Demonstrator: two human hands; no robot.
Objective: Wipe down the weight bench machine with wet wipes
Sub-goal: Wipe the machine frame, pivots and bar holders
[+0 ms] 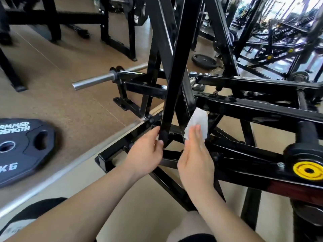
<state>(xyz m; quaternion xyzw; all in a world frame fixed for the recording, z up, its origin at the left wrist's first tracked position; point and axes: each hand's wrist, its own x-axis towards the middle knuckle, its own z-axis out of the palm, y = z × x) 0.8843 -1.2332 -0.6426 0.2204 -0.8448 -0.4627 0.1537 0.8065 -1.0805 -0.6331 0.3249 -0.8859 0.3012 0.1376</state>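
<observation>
- The left hand point(148, 151) grips the lower end of a slanted bar point(174, 75) of the weight bench machine point(244, 105), fingers and thumb curled round it.
- The right hand point(195, 159) holds the wet wipe point(198, 119) just right of that bar with straight fingers laid flat on it; I cannot tell whether the thumb pinches it.
- The wipe looks light, limp and damp, so it is best backed by flat fingers.
- The glossy steel tubing is probably stiff, heavy and slippery when wet.
- A weight plate point(21, 147) lies on the floor, far left.
</observation>
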